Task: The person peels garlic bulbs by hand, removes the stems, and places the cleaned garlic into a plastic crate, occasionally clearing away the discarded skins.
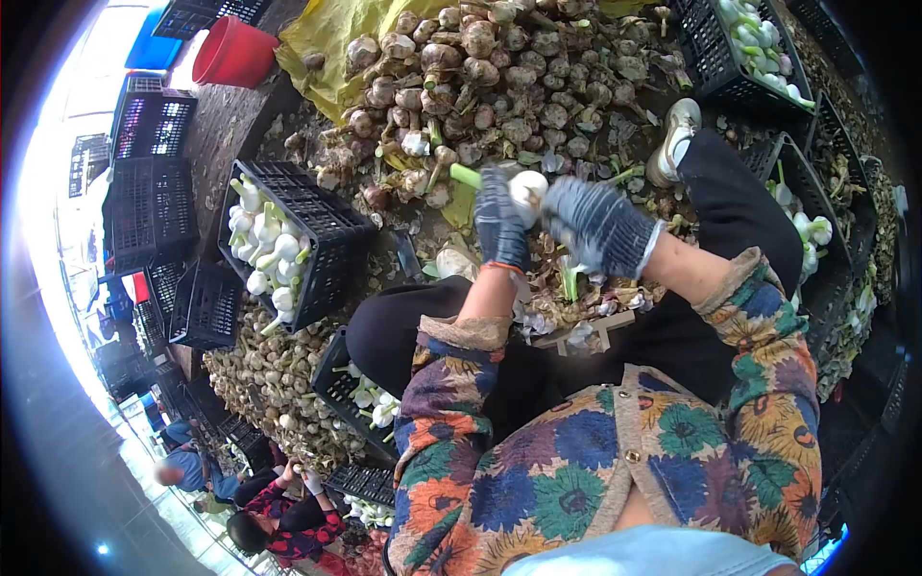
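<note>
My left hand (501, 223), in a grey knit glove with an orange band at the wrist, is closed round a garlic bulb (527, 190). The bulb is white, and its green stem (465, 176) sticks out to the left. My right hand (594, 223), gloved the same way and slightly blurred, touches the bulb's right side with bent fingers; whether it holds anything else is hidden. Beyond both hands lies a large heap of unpeeled garlic (519, 72). Peeled skins and a cut stem (571, 278) are below my hands, between my legs.
A black crate (331, 240) of white garlic stands at the left, another crate (711, 58) at the upper right. A red bucket (233, 52) and yellow sheet (322, 48) are at the upper left. More garlic (288, 384) and two people (279, 528) are at the lower left.
</note>
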Demonstrator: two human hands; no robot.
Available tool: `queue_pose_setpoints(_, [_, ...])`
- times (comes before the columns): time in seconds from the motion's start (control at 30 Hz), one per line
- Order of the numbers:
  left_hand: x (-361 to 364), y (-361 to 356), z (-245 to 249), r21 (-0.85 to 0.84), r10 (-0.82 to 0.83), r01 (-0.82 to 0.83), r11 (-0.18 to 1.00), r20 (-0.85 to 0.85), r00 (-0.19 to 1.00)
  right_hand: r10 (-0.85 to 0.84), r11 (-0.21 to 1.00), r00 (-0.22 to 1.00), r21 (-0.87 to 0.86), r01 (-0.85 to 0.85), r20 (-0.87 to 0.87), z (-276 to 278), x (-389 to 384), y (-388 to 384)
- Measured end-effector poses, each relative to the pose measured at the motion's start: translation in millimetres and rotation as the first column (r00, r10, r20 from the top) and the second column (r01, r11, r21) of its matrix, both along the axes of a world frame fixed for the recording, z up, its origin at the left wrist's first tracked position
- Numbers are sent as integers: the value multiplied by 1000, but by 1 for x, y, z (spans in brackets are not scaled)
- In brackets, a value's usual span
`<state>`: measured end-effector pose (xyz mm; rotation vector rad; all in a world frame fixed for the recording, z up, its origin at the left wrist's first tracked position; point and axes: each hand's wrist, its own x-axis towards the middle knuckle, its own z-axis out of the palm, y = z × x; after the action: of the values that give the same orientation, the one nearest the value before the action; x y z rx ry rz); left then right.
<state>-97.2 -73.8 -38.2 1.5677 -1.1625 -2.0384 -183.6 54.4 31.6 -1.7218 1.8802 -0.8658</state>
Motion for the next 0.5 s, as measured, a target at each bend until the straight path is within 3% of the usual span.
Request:
queue_pose_setpoints(0.03, [-4, -5, -7, 114, 142, -128, 985, -131, 981, 71, 997, 996, 28, -72, 63, 0, 4, 4])
queue_pose_setpoints(0.1, [1, -6, 0, 253, 167, -116, 960, -190, 968, 197, 925, 963, 290, -244, 182, 4, 9, 9])
queue_pose_setpoints(0.17, [7, -6, -17, 115, 133, -104, 988, -279, 951, 254, 727, 933, 586, -358, 256, 8, 2, 8])
queue_pose_setpoints(0.2, [5, -1, -22, 54, 103, -90, 994, -330, 938, 117, 808, 973, 550, -211, 201, 18, -3, 7])
queue_pose_setpoints(0.23, [5, 0, -4, 91, 19, 4, 996, -247, 969, -70, 779, 986, 626, -42, 153, 4, -7, 6])
queue_pose_setpoints(0.27, [13, -10, -35, -356, -231, 191, 915, -73, 970, -248, 891, 907, 447, 75, 341, -24, -6, 5])
queue_pose_setpoints(0.3, [9, -6, -40, -512, -302, 266, 817, 13, 953, -348, 935, 770, 257, 245, 534, -42, -9, 3])
queue_pose_setpoints(0.33, [-1, -1, -22, -648, -335, 324, 690, 111, 936, -396, 918, 421, 337, 209, 816, -37, -12, 1])
queue_pose_setpoints(0.37, [-5, 11, -2, -582, -290, 270, 767, 61, 955, -405, 910, 28, 400, 105, 914, -32, -14, 1])
queue_pose_setpoints(0.4, [-15, 25, 37, -344, -329, 313, 885, 13, 944, -435, 882, -369, 472, 11, 821, -24, -15, 1])
queue_pose_setpoints(0.43, [-18, 36, 34, -305, -283, 242, 921, -97, 954, -390, 885, -510, 465, 23, 767, -28, -15, -2])
queue_pose_setpoints(0.5, [-20, 50, 8, -196, -164, 107, 975, -304, 938, -317, 833, -655, 532, 154, 686, -43, -24, -1])
